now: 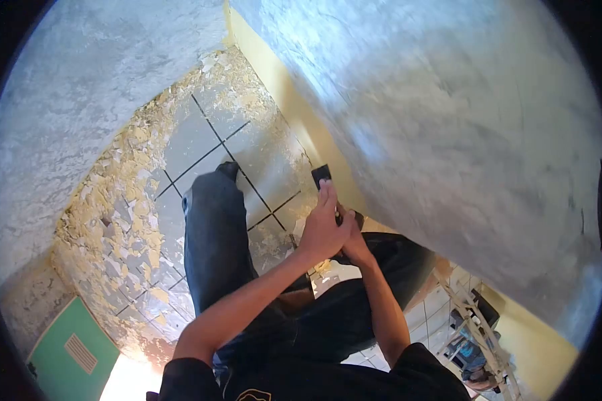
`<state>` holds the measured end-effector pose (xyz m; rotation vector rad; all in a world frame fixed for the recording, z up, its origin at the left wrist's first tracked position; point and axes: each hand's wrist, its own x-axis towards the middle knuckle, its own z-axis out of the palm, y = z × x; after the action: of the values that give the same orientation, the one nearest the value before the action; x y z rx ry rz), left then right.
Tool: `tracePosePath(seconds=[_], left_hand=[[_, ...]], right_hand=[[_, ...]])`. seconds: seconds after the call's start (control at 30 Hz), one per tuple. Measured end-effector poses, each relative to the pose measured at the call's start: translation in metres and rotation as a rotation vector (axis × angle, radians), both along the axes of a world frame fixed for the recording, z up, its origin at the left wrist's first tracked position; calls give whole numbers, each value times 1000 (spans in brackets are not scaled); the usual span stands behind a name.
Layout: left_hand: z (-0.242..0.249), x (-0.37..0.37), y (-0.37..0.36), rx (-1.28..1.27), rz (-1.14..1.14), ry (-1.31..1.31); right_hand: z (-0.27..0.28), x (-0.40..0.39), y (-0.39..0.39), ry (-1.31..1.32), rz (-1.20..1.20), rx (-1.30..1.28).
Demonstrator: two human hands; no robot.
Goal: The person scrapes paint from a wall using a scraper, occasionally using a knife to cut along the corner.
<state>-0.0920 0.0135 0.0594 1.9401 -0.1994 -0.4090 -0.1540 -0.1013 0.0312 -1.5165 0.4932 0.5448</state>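
Note:
A scraper (320, 175) with a dark, flat, squarish blade points at the yellow-painted strip along the bottom of the right wall. My left hand (322, 226) lies over the tool, its fingers stretched forward and pressed on the back of the blade. Behind it, my right hand (354, 242) is closed around the handle, which is mostly hidden by the hands. The blade is at or very near the yellow strip (338, 164); whether it touches cannot be made out. Above the strip, the wall (461, 134) is bare grey.
Peeled yellow and white paint flakes (130, 207) cover much of the tiled floor (211, 134), thickest along the left wall (100, 87). My bent legs (214, 227) flank the work spot. A green panel (77, 354) stands lower left; a wooden stepladder (481, 334) stands lower right.

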Motion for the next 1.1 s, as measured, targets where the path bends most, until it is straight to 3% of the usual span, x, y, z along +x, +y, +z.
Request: tracePosePath(seconds=[0.03, 0.07, 0.1, 0.17, 0.2, 0.23, 0.3, 0.37, 0.47, 0.57, 0.63, 0.7, 0.8, 0.9, 1.0, 1.1], left_hand=[[8, 1, 4, 13, -38, 145], [4, -2, 6, -16, 1, 101], [8, -1, 11, -20, -1, 103], [18, -8, 18, -57, 47, 395], [1, -25, 17, -139, 130, 240], [1, -26, 19, -143, 120, 246], [13, -40, 34, -112, 28, 386], [18, -43, 41, -111, 24, 340], [16, -47, 46, -184, -19, 185], [16, -56, 48, -160, -169, 317], [11, -69, 45, -129, -217, 263], [15, -76, 35, -101, -277, 228], [29, -54, 7, -260, -172, 244], [35, -27, -16, -395, -194, 257], [12, -19, -34, -469, -45, 362], [-16, -27, -39, -440, 69, 204]], right_hand=[[3, 3, 6, -87, 31, -41], [12, 4, 9, 80, -50, 24], [9, 0, 14, 82, -52, 20], [-2, -13, 19, 21, -97, -19], [36, 3, 21, 272, -15, 27], [27, -2, 21, 277, -25, 23], [8, -32, 31, 36, -64, 7], [47, -19, 35, 249, -95, 59], [42, -36, 32, 143, -154, 70], [56, -48, 16, 165, -103, -22], [69, -46, 3, -84, 109, -418], [91, -39, -9, -14, 97, -424], [112, -22, -15, 0, -1, -382], [98, -10, -20, -45, -105, -235], [72, -11, -23, 1, -144, -174], [46, -23, -17, 30, -169, -164]])
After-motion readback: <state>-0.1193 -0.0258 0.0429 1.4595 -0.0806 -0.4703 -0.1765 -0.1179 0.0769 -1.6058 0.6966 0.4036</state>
